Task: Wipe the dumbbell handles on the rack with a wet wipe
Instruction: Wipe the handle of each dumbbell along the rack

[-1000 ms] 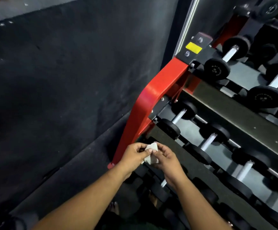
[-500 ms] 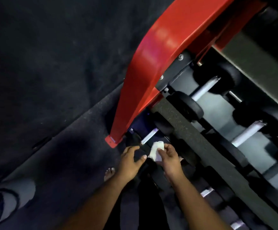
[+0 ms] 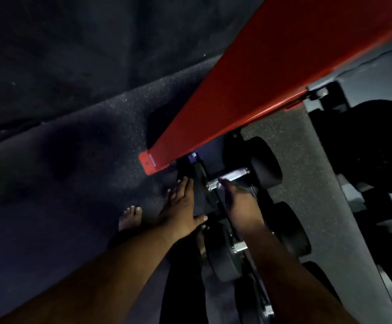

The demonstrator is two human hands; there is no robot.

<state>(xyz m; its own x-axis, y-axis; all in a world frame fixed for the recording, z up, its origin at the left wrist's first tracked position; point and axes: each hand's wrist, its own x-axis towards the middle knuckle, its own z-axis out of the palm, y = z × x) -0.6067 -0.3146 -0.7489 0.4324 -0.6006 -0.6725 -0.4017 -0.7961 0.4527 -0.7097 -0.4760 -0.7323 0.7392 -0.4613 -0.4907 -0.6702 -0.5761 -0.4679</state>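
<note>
I'm at the lowest tier of the rack (image 3: 283, 66), starting on the end dumbbell's handle (image 3: 231, 177). My right hand (image 3: 239, 204) reaches onto it; the wipe is hidden, so I cannot tell its grip. My left hand (image 3: 181, 206) lies flat, fingers straight. Next I judge a rub along the bar.

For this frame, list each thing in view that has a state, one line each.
left hand: fingers straight, resting on the near head of the dumbbell.
right hand: reaching onto the dumbbell handle; its grip is blurred.
wet wipe: not visible.
dumbbell handle: racked on the lowest tier, metal partly exposed.
second dumbbell: racked, untouched.
red rack leg: foot planted on the floor.
</note>
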